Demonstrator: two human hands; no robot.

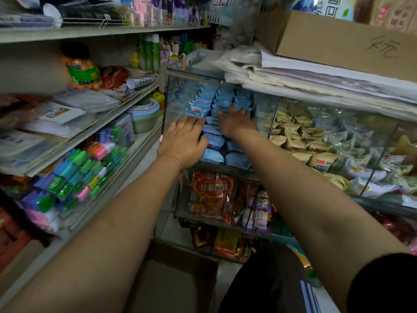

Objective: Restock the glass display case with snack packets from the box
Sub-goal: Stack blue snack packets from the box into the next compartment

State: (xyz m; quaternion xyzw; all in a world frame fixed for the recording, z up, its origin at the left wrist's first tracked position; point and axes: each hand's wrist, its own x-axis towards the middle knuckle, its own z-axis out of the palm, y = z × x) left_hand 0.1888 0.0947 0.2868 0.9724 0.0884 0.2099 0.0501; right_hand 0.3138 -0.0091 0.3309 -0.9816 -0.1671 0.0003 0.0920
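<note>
Both of my hands reach into the left compartment of the glass display case (173, 98). It holds rows of blue snack packets (222, 97) stacked from front to back. My left hand (184, 141) lies palm down on the front left packets, fingers curled over their tops. My right hand (235, 122) rests flat on the middle rows with fingers spread, pressing on them. Neither hand visibly lifts a packet. A brown cardboard box (173, 283) stands open on the floor below, between my arms; its inside is dark and blurred.
Beige packets (291, 136) and white ones (361, 170) fill the compartments to the right. Orange snack bags (213, 195) sit in the case's lower level. Papers (316, 73) and a cardboard carton (338, 39) lie on top. Shelves with colourful goods (74, 177) line the left.
</note>
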